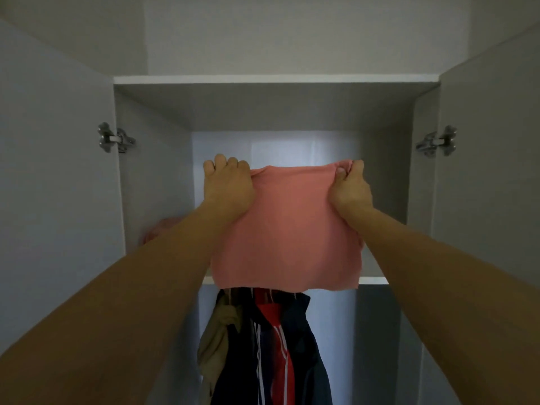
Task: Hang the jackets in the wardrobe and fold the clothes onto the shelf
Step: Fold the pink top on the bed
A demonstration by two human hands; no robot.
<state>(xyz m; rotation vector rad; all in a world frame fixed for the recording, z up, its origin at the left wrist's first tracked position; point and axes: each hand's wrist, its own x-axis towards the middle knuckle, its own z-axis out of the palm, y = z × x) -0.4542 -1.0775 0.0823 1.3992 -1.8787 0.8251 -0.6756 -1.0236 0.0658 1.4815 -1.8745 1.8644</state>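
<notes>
Wardrobe [467, 171] panels are seen all round the two grips, with both doors swung wide; a metal hinge [117, 139] is fixed well out to the left of the left grip and a second hinge [436, 140] well out to the right of the right grip. A top board [263, 79] runs across high above both grips. The shelf [372, 280] is crossed below the grips, its white front edge showing at either side of the cloth, and the hands are reached into the compartment above it.

Jackets [280, 346] are hung in the lower compartment, directly beneath the held cloth: a dark navy one with white stripes and a red panel, and a beige one to its left.

A folded pink garment [287, 229] is held up between the grips, stretched flat across its upper edge, with its lower edge hanging down over the shelf front. Whether it touches the shelf cannot be told.

The left hand [226, 188] is closed on the upper left corner of the garment, its fingers curled over the cloth edge. The right hand [349, 188] is closed on the upper right corner, the cloth pinched between thumb and curled fingers.

A second bit of pink fabric [163, 229] is glimpsed below and to the left of the left grip, blurred and partly hidden behind the forearm.
</notes>
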